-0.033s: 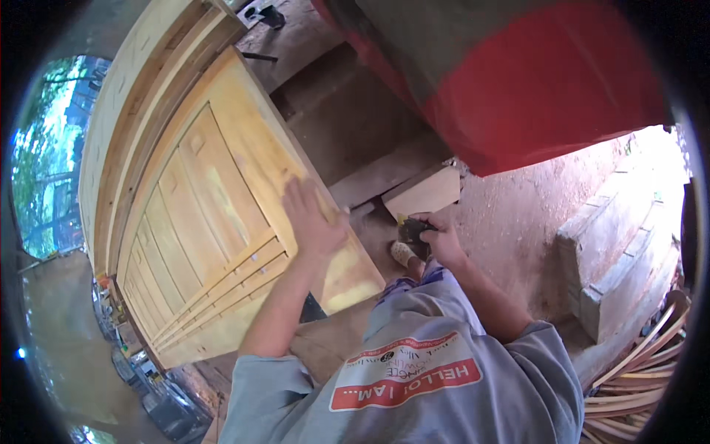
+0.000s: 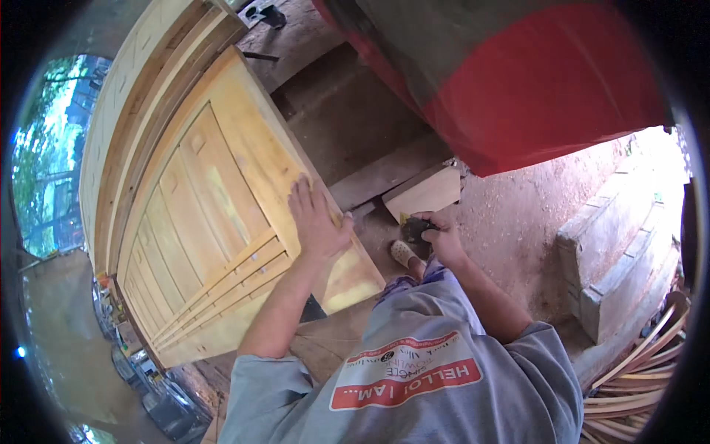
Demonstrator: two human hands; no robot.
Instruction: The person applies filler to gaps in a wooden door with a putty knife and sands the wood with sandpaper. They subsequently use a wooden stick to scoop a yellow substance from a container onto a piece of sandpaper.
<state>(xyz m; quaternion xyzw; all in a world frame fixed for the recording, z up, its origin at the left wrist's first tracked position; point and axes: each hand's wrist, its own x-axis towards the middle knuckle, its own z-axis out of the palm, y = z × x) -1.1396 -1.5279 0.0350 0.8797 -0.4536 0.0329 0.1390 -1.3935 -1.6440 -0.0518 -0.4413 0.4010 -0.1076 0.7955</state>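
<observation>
Along the broad outer rail of the panelled wooden piece [image 2: 255, 159], the left hand [image 2: 318, 228] lies flat with fingers extended, gripping nothing. The piece lies ahead and to the person's left. Just off its near edge, the right hand [image 2: 443, 237] is closed around a small dark object [image 2: 420, 231], kind unclear. Judged risks: the bare palm could take a splinter if slid over rough grain; a slackened right grip could drop the object near the shoe [image 2: 402, 253]; leaning weight might shift the piece, its support being largely hidden. Materials noted: yellowish timber of patchy tone, long rectangular panels, narrow parallel slats [image 2: 248, 260]; a red-and-grey covering [image 2: 547, 89]; a pale angular block [image 2: 425, 194]; slender curved strips [image 2: 629, 392], heaped; reddish floor [image 2: 510, 222], littered with pale flecks.
</observation>
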